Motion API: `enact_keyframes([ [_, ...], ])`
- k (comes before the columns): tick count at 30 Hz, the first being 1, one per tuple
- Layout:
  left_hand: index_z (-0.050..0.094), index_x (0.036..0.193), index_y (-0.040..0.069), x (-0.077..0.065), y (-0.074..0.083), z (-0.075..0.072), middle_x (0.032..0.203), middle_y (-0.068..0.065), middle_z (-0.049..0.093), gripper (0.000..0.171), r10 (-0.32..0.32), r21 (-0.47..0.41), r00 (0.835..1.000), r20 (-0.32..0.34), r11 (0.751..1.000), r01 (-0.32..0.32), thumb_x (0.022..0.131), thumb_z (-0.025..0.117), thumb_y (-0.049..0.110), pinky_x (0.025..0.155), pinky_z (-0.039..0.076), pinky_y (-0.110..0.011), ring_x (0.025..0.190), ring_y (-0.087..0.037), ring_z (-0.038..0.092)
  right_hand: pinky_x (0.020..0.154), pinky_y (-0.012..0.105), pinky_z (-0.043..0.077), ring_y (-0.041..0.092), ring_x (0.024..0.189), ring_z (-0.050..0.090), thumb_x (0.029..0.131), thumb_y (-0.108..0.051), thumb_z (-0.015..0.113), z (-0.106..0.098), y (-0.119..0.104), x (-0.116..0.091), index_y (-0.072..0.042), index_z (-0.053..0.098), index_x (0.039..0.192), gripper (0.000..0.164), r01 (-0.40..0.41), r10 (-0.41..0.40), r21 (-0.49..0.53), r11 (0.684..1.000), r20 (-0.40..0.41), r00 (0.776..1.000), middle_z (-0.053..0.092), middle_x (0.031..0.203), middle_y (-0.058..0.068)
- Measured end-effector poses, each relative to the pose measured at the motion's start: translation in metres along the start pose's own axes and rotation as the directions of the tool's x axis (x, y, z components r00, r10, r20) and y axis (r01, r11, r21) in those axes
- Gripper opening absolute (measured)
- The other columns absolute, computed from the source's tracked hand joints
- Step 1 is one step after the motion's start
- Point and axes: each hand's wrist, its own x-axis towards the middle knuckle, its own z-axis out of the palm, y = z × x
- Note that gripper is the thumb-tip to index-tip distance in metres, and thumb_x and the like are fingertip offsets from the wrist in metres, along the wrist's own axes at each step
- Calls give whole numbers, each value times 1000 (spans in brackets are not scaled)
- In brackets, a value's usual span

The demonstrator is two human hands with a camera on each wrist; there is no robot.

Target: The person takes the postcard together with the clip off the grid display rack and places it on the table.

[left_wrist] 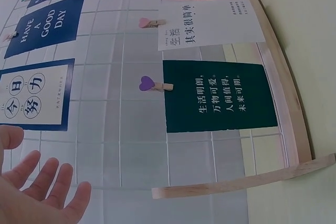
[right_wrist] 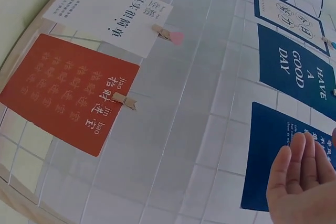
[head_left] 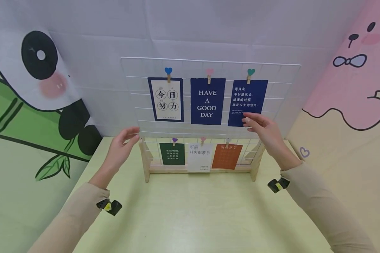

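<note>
Hands first: are they gripping anything?

Neither is. The left hand (head_left: 121,144), fingers relaxed, hovers near the left edge of the wire grid (head_left: 210,61). The right hand (head_left: 266,136) lies loosely extended before the blue card (head_left: 247,98) under the green heart clip (head_left: 251,72); whether it touches, I cannot tell.

And farther out?

Just left hangs the HAVE A GOOD DAY card (head_left: 207,102), then a blue-bordered one (head_left: 166,99). Below hang green (head_left: 172,156), white (head_left: 198,160) and orange (head_left: 227,158) cards.
</note>
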Motion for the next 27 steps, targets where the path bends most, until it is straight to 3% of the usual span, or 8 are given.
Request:
enact_keyframes([
  [15, 41, 126, 2, 9, 13, 4, 124, -13, 44, 41, -8, -38, 1000, 22, 999, 9, 93, 46, 26, 94, 31, -46, 113, -27, 40, 82, 28, 44, 17, 95, 54, 88, -31, 53, 18, -20, 15, -5, 52, 121, 41, 56, -57, 26, 998, 45, 997, 56, 112, 11],
  [27, 43, 125, 3, 18, 13, 7, 123, -11, 46, 42, -47, -96, 999, 11, 994, 48, 92, 48, 28, 93, 34, -39, 111, -23, 43, 79, 27, 45, 18, 93, 55, 87, -31, 55, 32, -32, 25, -6, 54, 119, 41, 99, -100, 26, 995, 57, 993, 56, 112, 8],
])
